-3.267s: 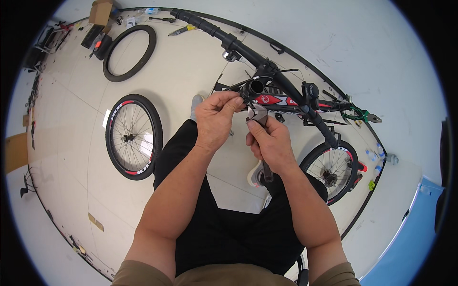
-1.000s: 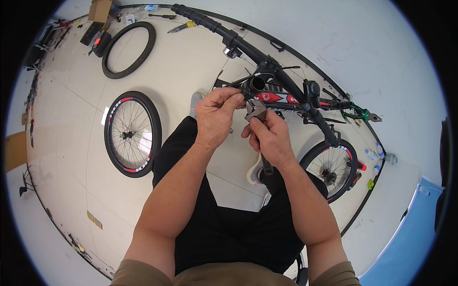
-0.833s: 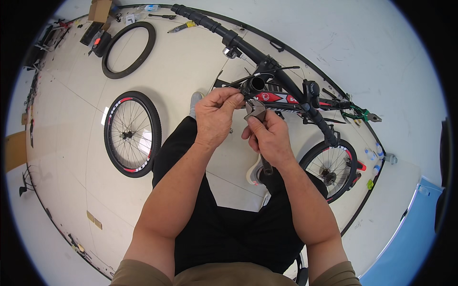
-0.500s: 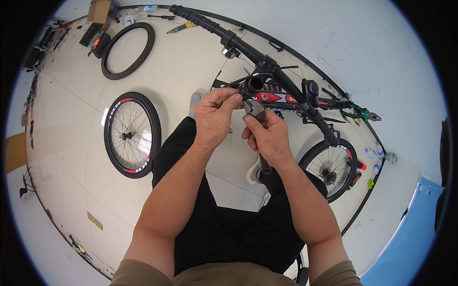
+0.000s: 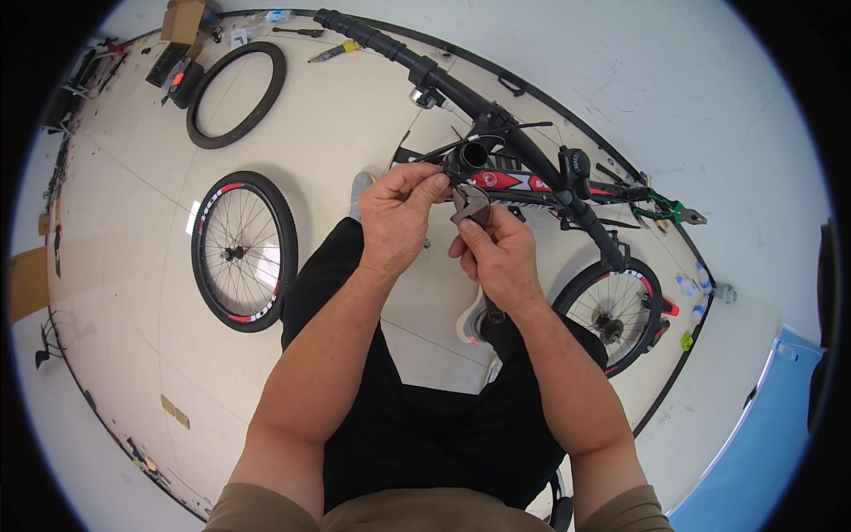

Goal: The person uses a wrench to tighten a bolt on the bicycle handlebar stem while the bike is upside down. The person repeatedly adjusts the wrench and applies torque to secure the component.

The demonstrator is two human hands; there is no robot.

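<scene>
My right hand (image 5: 498,259) is closed on an adjustable wrench (image 5: 472,207), its jaws up by the bicycle's black round tube end (image 5: 474,157) and its handle end showing below my fingers. My left hand (image 5: 397,217) is closed in a pinch just left of the wrench jaws, beside that tube. What sits between those fingertips is hidden. The bicycle's red, black and white frame (image 5: 514,181) stretches away to the right behind my hands. Its black handlebar (image 5: 456,91) crosses above them diagonally.
A loose wheel (image 5: 290,257) and a bare tyre (image 5: 279,84) are on the floor at left. The rear wheel (image 5: 651,310) is at right, near green-handled pliers (image 5: 678,213) and plastic bottles (image 5: 705,277). A cardboard box (image 5: 183,22) stands at far left.
The wrench has turned a little in my right hand, so its jaws show more plainly. My left hand stays in nearly the same place.
</scene>
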